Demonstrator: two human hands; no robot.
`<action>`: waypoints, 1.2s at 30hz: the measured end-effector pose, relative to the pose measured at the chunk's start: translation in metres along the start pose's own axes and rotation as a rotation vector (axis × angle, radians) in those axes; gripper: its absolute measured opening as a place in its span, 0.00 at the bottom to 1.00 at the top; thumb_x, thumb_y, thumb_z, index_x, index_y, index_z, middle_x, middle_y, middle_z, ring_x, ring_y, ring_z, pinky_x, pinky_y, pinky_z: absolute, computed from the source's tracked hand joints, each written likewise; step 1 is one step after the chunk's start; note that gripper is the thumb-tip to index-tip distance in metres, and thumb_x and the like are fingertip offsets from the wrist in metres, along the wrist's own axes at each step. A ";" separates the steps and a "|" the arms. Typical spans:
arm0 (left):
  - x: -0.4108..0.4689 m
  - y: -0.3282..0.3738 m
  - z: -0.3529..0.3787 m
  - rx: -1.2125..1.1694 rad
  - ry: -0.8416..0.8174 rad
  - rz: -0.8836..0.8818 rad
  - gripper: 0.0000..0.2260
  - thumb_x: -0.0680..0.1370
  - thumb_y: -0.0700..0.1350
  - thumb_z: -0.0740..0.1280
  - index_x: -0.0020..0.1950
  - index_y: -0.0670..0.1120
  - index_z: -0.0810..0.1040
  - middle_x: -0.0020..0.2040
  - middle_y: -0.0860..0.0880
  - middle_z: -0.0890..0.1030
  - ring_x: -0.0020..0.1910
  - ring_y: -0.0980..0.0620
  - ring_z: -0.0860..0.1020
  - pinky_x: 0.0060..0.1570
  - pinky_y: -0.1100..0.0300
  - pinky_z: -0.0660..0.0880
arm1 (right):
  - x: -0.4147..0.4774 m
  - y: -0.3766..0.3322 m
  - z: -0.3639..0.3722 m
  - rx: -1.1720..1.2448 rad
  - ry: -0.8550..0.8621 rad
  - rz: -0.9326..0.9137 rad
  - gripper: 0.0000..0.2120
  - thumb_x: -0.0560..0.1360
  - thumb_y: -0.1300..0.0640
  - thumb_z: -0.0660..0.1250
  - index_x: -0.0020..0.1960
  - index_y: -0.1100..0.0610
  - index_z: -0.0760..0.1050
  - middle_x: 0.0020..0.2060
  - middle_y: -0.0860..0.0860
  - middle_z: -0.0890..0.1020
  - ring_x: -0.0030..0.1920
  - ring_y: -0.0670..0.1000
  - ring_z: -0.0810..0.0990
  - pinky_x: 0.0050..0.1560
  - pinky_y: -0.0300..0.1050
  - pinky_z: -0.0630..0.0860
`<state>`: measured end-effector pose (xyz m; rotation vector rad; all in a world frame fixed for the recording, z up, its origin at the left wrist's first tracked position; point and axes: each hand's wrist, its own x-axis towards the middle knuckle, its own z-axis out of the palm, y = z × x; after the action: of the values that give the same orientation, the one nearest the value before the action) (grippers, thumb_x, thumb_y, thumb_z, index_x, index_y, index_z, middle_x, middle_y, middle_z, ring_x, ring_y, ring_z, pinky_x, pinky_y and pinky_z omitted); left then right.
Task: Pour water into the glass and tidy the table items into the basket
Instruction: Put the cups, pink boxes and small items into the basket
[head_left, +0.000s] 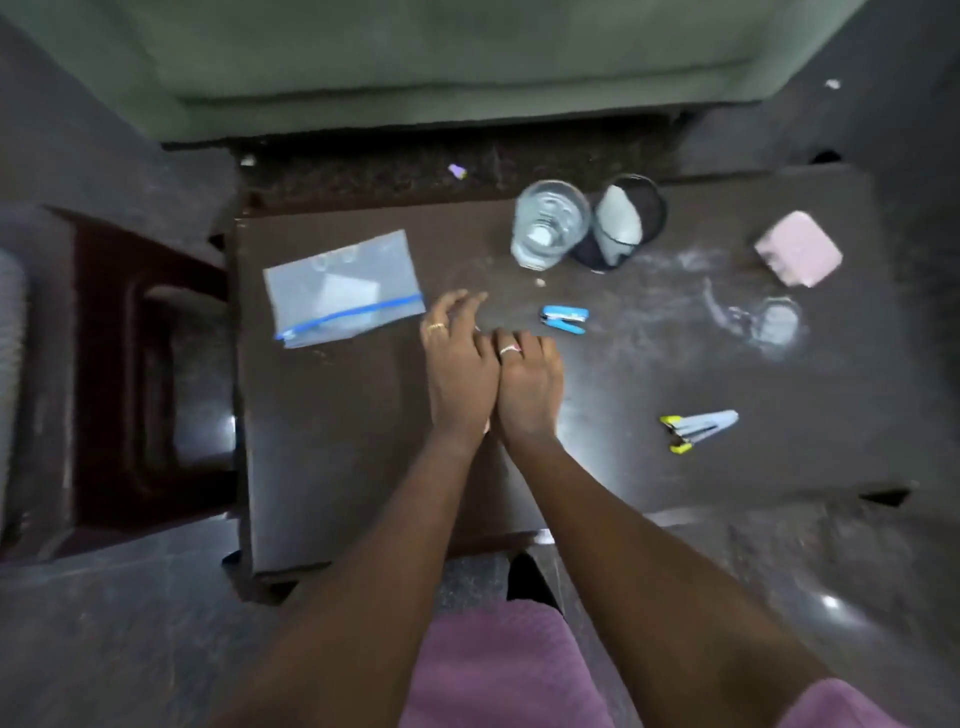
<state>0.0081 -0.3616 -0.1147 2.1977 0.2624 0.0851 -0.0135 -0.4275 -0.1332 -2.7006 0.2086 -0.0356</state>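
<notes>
Observation from beside the table: both hands sit low over its middle, pressed side by side, between the zip pouch and the blue stapler. Left hand: fingers loosely extended toward the pouch, nothing held. Right hand: fingers bent down at the knuckles with the tips hidden, so I cannot tell whether they pinch something small or merely rest on the wood. The glass stands near the far edge, touching the black mesh basket on its right. The glass appears to hold clear water, though blur makes the level hard to read; I judge the pouring done. The basket holds one pale grey-white object, identity unclear, with room beside it. Loose on the table: the pouch, the stapler, a pink block, a clear round item and a grey piece with yellow tips. Judgement: tidying is at its start, and the stapler, just beyond the right fingers, is the nearest pick. To do it well, grip the stapler across its body, lift rather than slide it, and come at the basket from above or from its right, because a wrist passing the glass could tip it. The pouch looks wider than the basket mouth and would likely need standing on end.
</notes>
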 end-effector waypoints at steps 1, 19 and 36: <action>-0.010 0.012 0.019 -0.001 -0.045 0.019 0.21 0.70 0.30 0.59 0.59 0.43 0.77 0.62 0.41 0.74 0.62 0.43 0.71 0.64 0.62 0.63 | -0.003 0.021 -0.009 0.042 -0.015 0.100 0.13 0.72 0.60 0.60 0.48 0.65 0.80 0.43 0.62 0.82 0.45 0.64 0.78 0.46 0.57 0.75; 0.019 0.171 0.287 0.245 -0.631 0.195 0.21 0.76 0.37 0.60 0.69 0.39 0.65 0.69 0.38 0.68 0.69 0.40 0.65 0.69 0.52 0.62 | 0.117 0.298 -0.116 0.150 0.069 0.576 0.23 0.78 0.55 0.61 0.72 0.58 0.61 0.74 0.58 0.56 0.71 0.60 0.58 0.70 0.54 0.62; 0.029 0.167 0.299 0.041 -0.655 -0.123 0.16 0.79 0.40 0.57 0.67 0.41 0.71 0.63 0.39 0.77 0.62 0.40 0.74 0.62 0.50 0.71 | 0.127 0.314 -0.109 0.443 0.164 0.896 0.23 0.74 0.63 0.61 0.69 0.57 0.68 0.62 0.58 0.78 0.64 0.58 0.74 0.64 0.46 0.68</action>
<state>0.1097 -0.6871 -0.1607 2.1166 0.0267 -0.7002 0.0617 -0.7733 -0.1674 -1.9599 1.2629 -0.0288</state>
